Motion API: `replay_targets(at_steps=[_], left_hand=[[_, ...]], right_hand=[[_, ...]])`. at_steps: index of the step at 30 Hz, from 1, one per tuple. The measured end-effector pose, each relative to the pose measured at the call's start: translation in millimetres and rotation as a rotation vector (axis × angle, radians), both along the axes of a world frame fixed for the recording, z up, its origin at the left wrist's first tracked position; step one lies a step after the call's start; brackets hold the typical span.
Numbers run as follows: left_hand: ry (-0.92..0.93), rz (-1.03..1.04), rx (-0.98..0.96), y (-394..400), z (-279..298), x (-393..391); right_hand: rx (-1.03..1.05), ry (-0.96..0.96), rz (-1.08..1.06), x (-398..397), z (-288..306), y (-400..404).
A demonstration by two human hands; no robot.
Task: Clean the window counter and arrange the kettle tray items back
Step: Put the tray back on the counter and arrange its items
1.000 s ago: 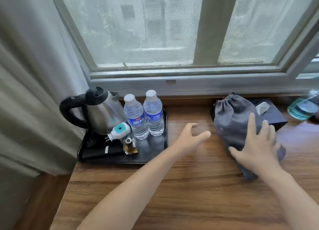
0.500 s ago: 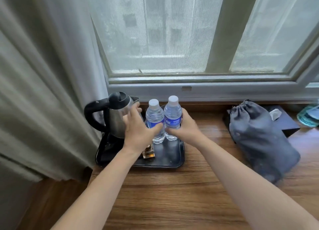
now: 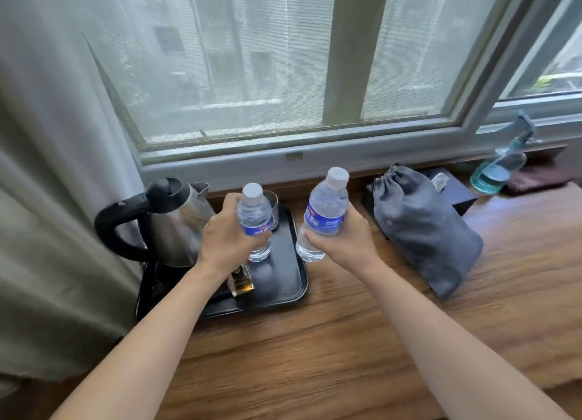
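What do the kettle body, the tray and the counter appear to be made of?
Kettle body: polished metal, probably stainless steel; it mirrors its surroundings.
Tray: black, smooth, faint sheen; likely plastic or lacquer.
Counter: wood-grain surface; solid wood or laminate, unclear.

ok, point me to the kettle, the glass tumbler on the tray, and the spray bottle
kettle (image 3: 176,227), head view, on its steel body.
glass tumbler (image 3: 274,210), head view, on the wall showing right of the left-hand bottle.
spray bottle (image 3: 496,174), head view, on the lower body holding blue liquid.
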State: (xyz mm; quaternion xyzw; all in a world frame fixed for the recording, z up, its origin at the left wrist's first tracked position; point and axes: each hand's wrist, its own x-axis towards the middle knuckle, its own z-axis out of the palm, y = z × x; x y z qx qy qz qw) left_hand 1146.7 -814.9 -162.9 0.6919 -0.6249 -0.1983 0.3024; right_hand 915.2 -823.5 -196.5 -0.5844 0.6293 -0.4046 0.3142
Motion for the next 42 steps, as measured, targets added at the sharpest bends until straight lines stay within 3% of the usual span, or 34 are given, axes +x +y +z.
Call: replay_targets(at_steps=[5,9,18,20,25,32,35,38,42], left_hand=[[0.076,-0.116,-0.122,1.0,23.8,-38.0],[0.153,-0.298,-0.087,-4.2,23.3,-89.6],[0.098,-0.422,-0.009,-3.9,-23.3,-175.1],[0.099,-0.418,-0.013,-4.4,-24.2,-180.6],[0.117,-0.416,0.010,0.9,-27.1,-181.6],[0.133,-0.415,0.097,8.9,-41.8,-162.4],[0.068,-0.373,0.093,25.0,-43.3,-126.1],[-0.010,-0.291,-0.050,52.0,-43.1,-69.0],[-0.133,-0.018,-0.178,73.5,-55.6,11.8]], right_hand=[[0.095,0.075,-0.182,-78.2,-8.2,37.2],[0.130,0.048,-0.343,-114.4,-12.3,60.0],[0.069,0.094,-0.291,-130.9,-30.2,69.4],[0.080,0.169,-0.295,-133.7,-34.8,71.4],[0.170,0.609,-0.301,-138.2,-42.1,79.9],[0.279,1.036,-0.148,-107.1,-53.2,100.3],[0.095,1.010,0.036,-75.2,-53.9,102.7],[-0.073,0.939,0.190,-35.9,-51.4,92.4],[-0.176,0.889,0.416,21.2,-45.7,66.6]])
